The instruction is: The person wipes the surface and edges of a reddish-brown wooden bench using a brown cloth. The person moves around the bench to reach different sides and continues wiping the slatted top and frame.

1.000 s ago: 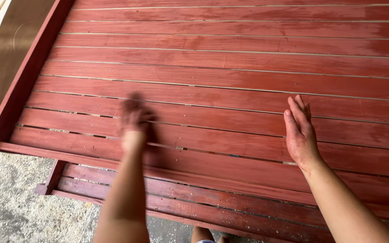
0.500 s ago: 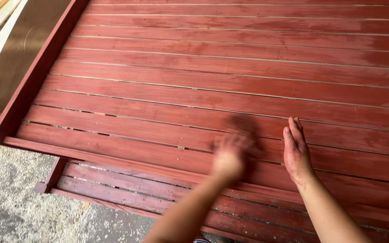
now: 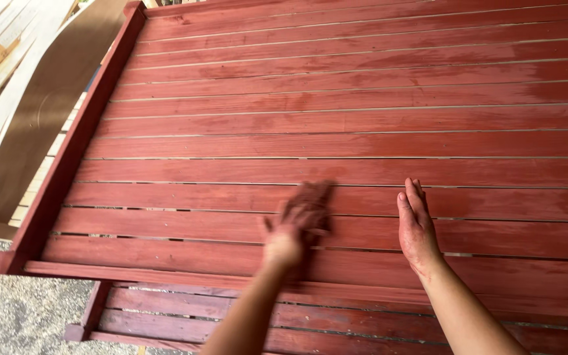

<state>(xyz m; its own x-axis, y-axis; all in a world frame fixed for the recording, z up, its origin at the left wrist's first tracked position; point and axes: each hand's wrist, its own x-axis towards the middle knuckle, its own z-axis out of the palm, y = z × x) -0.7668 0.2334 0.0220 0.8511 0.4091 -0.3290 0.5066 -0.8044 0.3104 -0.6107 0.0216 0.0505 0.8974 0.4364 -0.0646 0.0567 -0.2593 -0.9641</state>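
Slatted panel (image 3: 336, 141), red-stained wood, is being leaned across most of the view, sloping away; a second slatted piece (image 3: 336, 322) is being seen below its near rail. Left hand (image 3: 295, 227) is being blurred over a near slat, grip unreadable, nothing visibly held. Right hand (image 3: 417, 227) is being rested flat, fingers straight, holding nothing, stain-reddened. Risks judged: splinters from bare palms on slat edges; patchy finish being smeared. Panel's far and right edges are being cut off; pale boards (image 3: 14, 112) at left are only partly shown.
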